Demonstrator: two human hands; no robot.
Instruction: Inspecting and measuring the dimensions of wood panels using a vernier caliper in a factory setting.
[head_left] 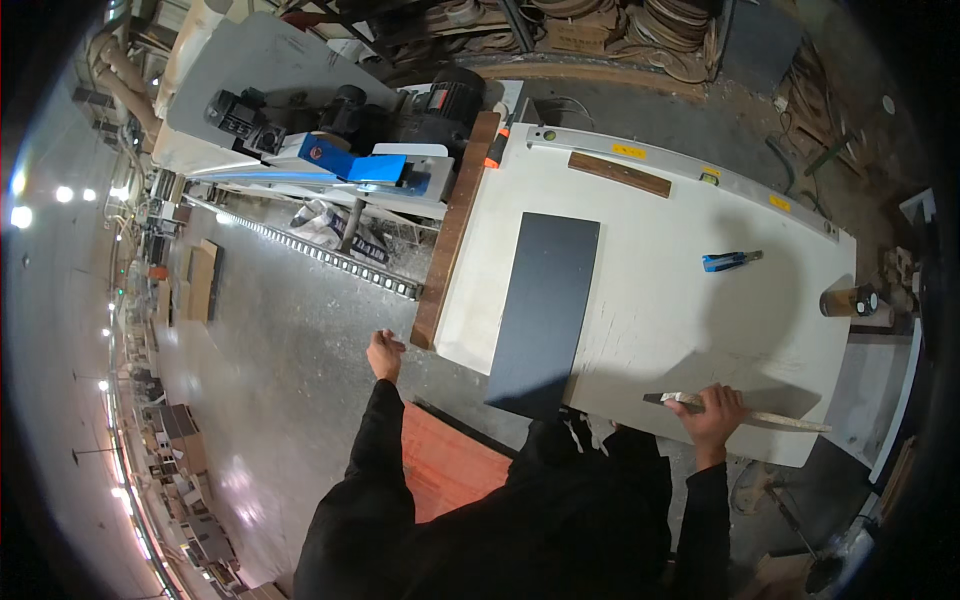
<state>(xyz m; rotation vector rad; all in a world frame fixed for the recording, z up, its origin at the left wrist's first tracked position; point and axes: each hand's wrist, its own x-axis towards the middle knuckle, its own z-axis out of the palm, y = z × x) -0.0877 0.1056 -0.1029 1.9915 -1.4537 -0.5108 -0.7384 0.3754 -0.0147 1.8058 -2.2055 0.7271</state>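
My right hand (711,414) is closed around a thin, pale strip of board (780,421) with a dark left end, at the near edge of the white worktable (660,300). My left hand (384,355) hangs in the air left of the table's near corner. Its fingers are curled in, and nothing shows in them. A dark grey rectangular panel (550,300) lies across the table between my hands, its near end close to my body. Beyond my right hand lies a blue utility knife (730,261).
A long spirit level (680,170) and a short brown wood strip (620,175) lie at the table's far edge. A brown jar (848,302) lies at the right edge. A brown board (455,240) runs along the left side. Beyond stands a machine with motors (445,110). An orange-red board (450,465) is below.
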